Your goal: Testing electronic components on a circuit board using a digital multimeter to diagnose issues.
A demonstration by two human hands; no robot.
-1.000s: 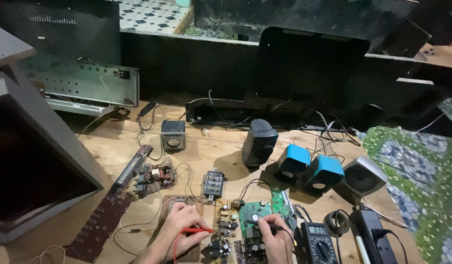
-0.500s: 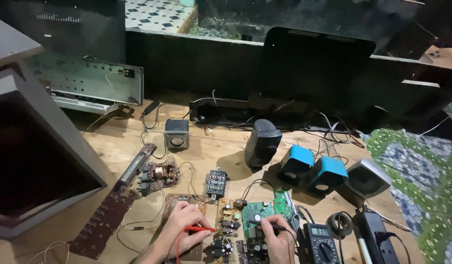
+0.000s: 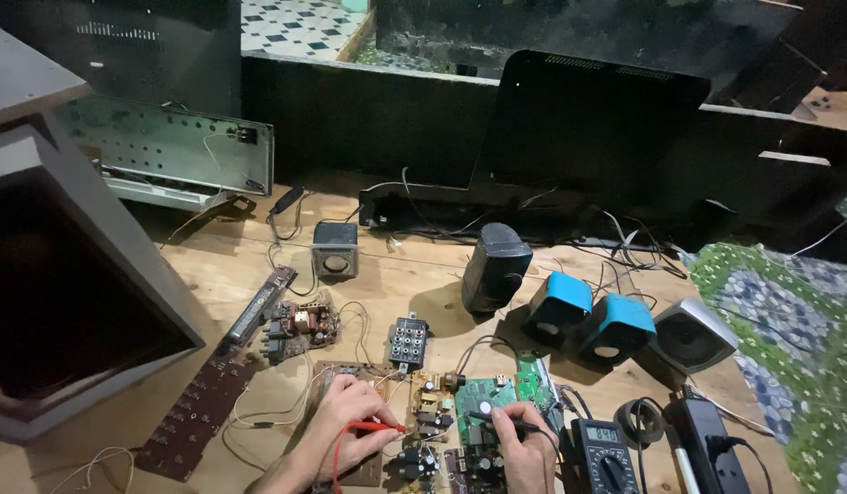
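Probing boards low on wooden surface (image 3: 213,274). My left hand (image 3: 345,430) pinches red probe (image 3: 377,426), tip toward tan circuit board (image 3: 431,409); my right hand (image 3: 522,446) pinches black probe (image 3: 501,423), tip on green circuit board (image 3: 483,402). Multimeter (image 3: 602,455) just right of right hand. Risks: tip slips, bridges neighbouring joints; red lead loops under left wrist, could snag; loose wires near boards could drag components off position.

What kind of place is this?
Likely an electronics repair bench: bare circuit boards on a wooden table, a digital multimeter with a red probe in the left hand, and small speakers.
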